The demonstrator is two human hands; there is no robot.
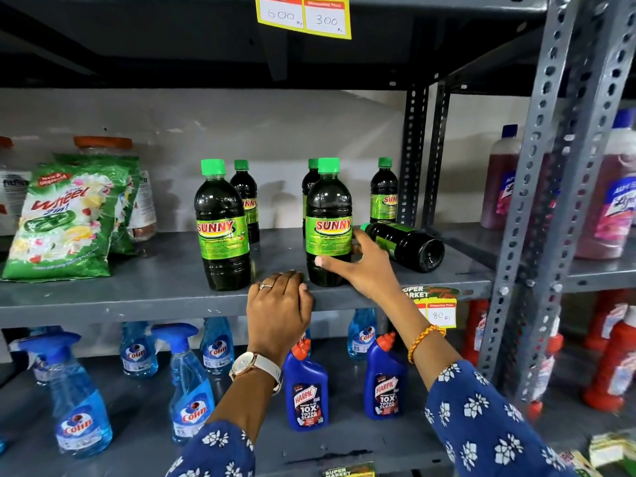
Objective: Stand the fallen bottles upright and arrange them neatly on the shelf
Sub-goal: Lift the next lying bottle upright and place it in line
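On the grey metal shelf (137,297), five dark bottles with green caps are standing upright and one is lying down. The right hand (361,266) is wrapping around the lower half of the front right bottle (328,215), thumb pressing across its front below the label and fingers curling round its right side, near the shelf's front edge. Just beside that hand, the fallen bottle (406,244) is lying on its side towards the shelf's right end, its cap pointing left and its base facing out. The left hand (278,304) is resting on the shelf's front edge, fingers pressed together and curled over the lip, holding nothing. The front left bottle (222,225) is standing apart to the left, and three more bottles (383,191) are standing further back near the rear wall. Green detergent packs (65,222) are leaning at the shelf's left end.
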